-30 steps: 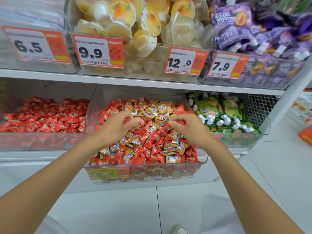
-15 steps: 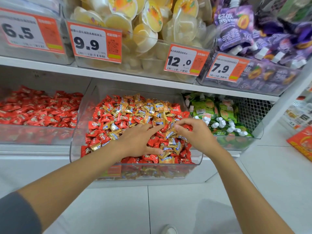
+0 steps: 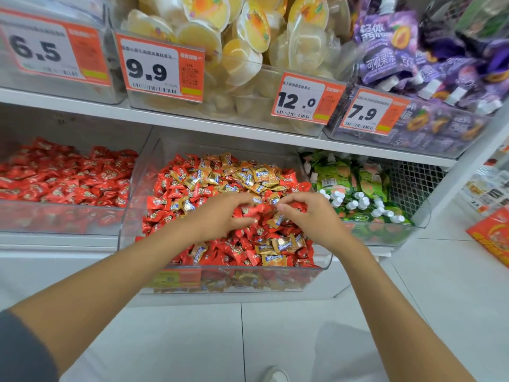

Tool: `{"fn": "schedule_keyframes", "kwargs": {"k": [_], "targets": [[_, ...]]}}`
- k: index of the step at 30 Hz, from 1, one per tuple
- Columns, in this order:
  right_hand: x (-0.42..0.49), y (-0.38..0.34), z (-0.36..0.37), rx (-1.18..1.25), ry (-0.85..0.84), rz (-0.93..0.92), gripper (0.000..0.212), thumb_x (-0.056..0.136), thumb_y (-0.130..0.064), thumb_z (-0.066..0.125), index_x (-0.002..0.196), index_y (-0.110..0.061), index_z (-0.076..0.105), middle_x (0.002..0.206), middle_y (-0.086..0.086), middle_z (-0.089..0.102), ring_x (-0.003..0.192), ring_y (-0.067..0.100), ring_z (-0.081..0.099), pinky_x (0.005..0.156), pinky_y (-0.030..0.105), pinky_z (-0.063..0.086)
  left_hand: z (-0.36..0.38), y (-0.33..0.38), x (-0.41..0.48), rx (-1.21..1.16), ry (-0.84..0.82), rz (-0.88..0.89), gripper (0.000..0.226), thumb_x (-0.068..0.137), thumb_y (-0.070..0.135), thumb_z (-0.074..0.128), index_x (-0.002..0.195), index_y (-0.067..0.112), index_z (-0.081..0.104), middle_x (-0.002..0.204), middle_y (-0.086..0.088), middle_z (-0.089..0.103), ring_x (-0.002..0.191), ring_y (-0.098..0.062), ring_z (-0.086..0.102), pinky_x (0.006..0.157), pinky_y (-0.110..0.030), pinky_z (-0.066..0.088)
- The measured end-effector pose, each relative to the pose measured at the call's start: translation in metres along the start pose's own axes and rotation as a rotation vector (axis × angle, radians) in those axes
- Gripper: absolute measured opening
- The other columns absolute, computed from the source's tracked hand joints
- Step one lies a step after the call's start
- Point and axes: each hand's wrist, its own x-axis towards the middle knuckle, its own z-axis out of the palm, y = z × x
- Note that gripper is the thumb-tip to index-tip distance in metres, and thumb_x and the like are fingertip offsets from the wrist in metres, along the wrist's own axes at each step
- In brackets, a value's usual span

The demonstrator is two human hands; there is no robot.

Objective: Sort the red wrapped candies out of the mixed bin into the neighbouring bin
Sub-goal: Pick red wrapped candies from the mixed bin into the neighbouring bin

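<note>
The mixed bin (image 3: 129, 208) is a clear tub on the lower shelf, heaped with red wrapped candies (image 3: 176, 193) and gold wrapped candies (image 3: 259, 175). Both my hands are in the middle of the heap, almost touching. My left hand (image 3: 217, 217) curls finger and thumb round a small bunch of red candies (image 3: 249, 212). My right hand (image 3: 312, 217) has its fingers curled and pinches a red candy (image 3: 298, 206) at the fingertips. The neighbouring bin (image 3: 55, 219) to the left holds only red candies (image 3: 68, 179).
A bin of green pouches with white caps (image 3: 355, 186) stands right of the mixed bin. The upper shelf (image 3: 192, 124) overhangs with jelly cups (image 3: 248, 37), purple pouches (image 3: 399, 51) and price tags. An orange box (image 3: 493, 235) sits on the white floor at right.
My left hand lay flat on the heap; its finger and thumb have since closed round red candies. My right hand stays curled beside it. The camera has tilted slightly.
</note>
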Motion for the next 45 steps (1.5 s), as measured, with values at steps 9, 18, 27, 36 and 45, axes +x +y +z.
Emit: {"fn": "schedule_keyframes", "kwargs": {"k": [9, 18, 27, 36, 45], "targets": [[-0.004, -0.001, -0.005, -0.004, -0.09, 0.009, 0.019, 0.095, -0.03, 0.06, 0.104, -0.018, 0.071, 0.099, -0.015, 0.061, 0.069, -0.008, 0.053, 0.058, 0.006, 0.035, -0.046, -0.031, -0.024, -0.199, 0.12, -0.227, 0.017, 0.09, 0.028, 0.064, 0.099, 0.016, 0.056, 0.084, 0.011, 0.051, 0.044, -0.005, 0.046, 0.044, -0.016, 0.035], [-0.002, -0.022, 0.034, -0.122, -0.205, -0.108, 0.035, 0.087, -0.037, 0.069, 0.12, -0.024, 0.068, 0.117, -0.009, 0.065, 0.1, -0.003, 0.058, 0.088, 0.022, 0.043, -0.052, -0.028, -0.031, -0.218, 0.157, -0.236, 0.016, 0.091, 0.022, 0.064, 0.084, 0.018, 0.05, 0.08, -0.001, 0.056, 0.038, -0.013, 0.044, 0.038, -0.029, 0.036], [0.009, -0.029, 0.077, -0.422, -0.556, -0.156, 0.089, 0.077, -0.071, 0.061, 0.15, -0.04, 0.022, 0.143, 0.009, 0.039, 0.127, 0.03, 0.044, 0.104, 0.044, 0.042, -0.064, -0.029, -0.035, -0.235, 0.197, -0.217, 0.016, 0.094, 0.017, 0.059, 0.108, 0.022, 0.067, 0.105, -0.007, 0.067, 0.04, -0.01, 0.043, 0.041, -0.034, 0.051], [0.014, -0.031, 0.085, -0.215, -0.509, -0.194, 0.058, 0.084, -0.033, 0.073, 0.136, -0.027, 0.048, 0.138, 0.0, 0.051, 0.121, 0.02, 0.05, 0.101, 0.039, 0.043, -0.068, -0.019, -0.039, -0.327, 0.212, -0.222, 0.012, 0.096, 0.026, 0.056, 0.089, 0.019, 0.061, 0.052, 0.026, 0.053, 0.045, -0.01, 0.037, 0.043, -0.018, 0.045], [0.017, -0.035, 0.043, 0.495, -0.343, 0.062, 0.022, 0.09, -0.002, 0.064, 0.111, -0.012, 0.064, 0.081, 0.01, 0.066, 0.064, 0.012, 0.068, 0.048, 0.022, 0.051, -0.072, -0.023, -0.041, -0.32, 0.184, -0.239, 0.015, 0.09, 0.036, 0.063, 0.083, 0.024, 0.06, 0.058, 0.007, 0.049, 0.046, -0.013, 0.046, 0.046, -0.028, 0.05]]}}
